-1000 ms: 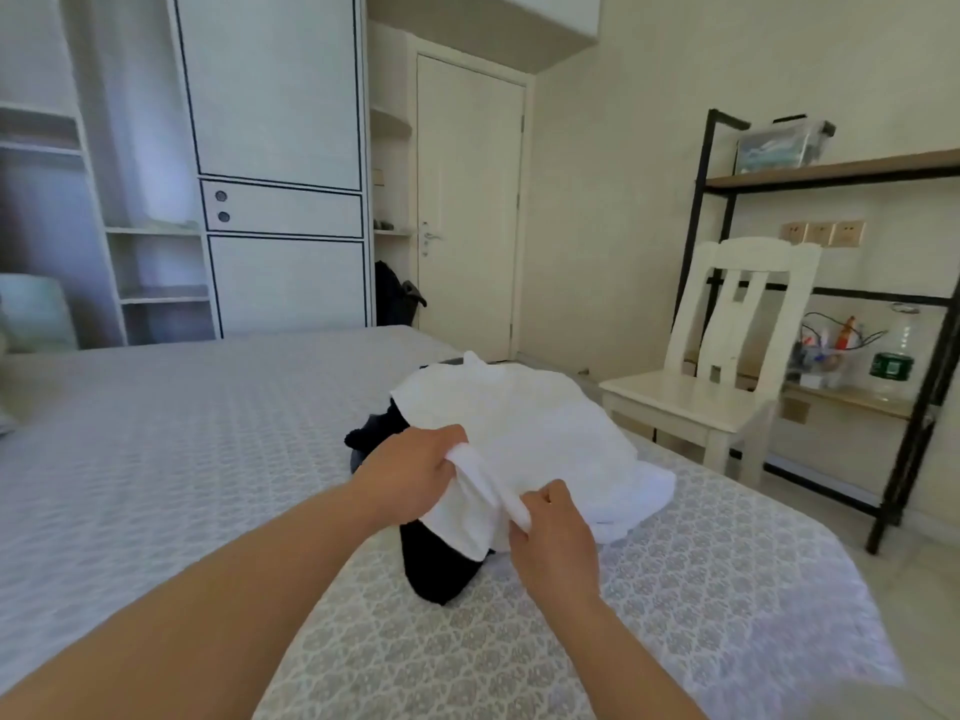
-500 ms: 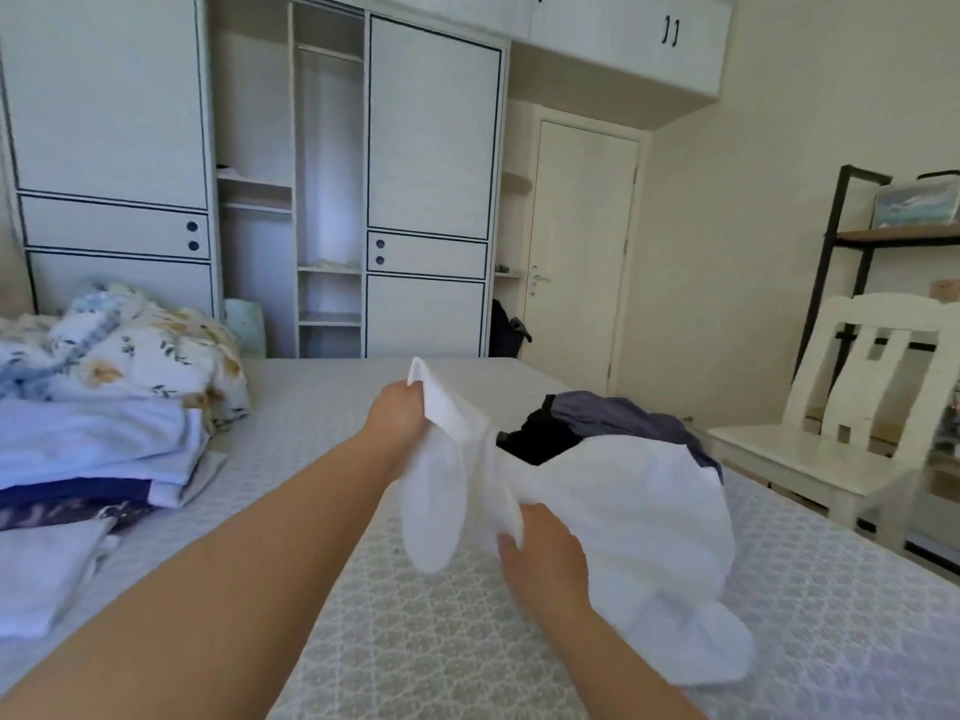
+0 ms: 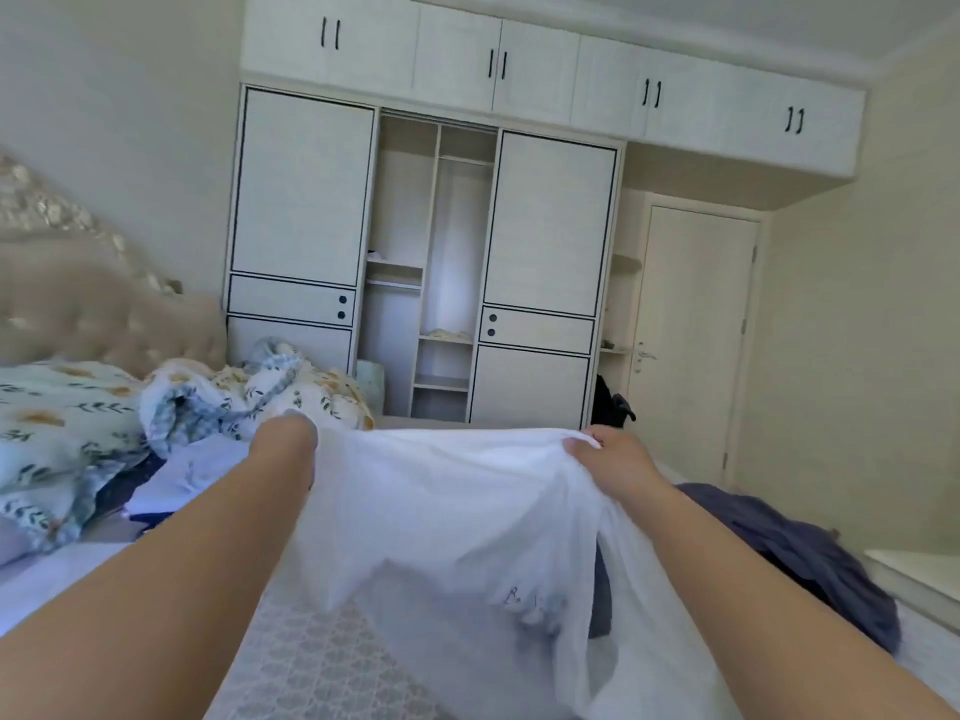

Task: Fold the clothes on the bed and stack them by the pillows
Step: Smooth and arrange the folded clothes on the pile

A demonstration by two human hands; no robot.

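Note:
A thin white garment (image 3: 447, 517) hangs spread out above the bed (image 3: 322, 667), stretched between my two hands. My left hand (image 3: 284, 438) grips its top edge on the left, fingers hidden behind the cloth. My right hand (image 3: 613, 454) pinches the top edge on the right. A small dark print shows through the fabric low down. A dark blue-grey garment (image 3: 800, 558) lies crumpled on the bed to the right, partly behind the white one. Folded pale clothes (image 3: 176, 480) sit stacked at the left, beside the floral pillow (image 3: 57, 407).
A floral quilt (image 3: 249, 392) is bunched near the padded headboard (image 3: 98, 304). A white wardrobe (image 3: 431, 283) with an open middle section stands beyond the bed, a closed door (image 3: 696, 345) to its right. A pale chair seat (image 3: 919, 569) edges in at the right.
Both hands have lifted the white garment off the dark clothes and pulled it apart, spreading it wide in the air. My view has swung left and upward toward the wardrobe and headboard.

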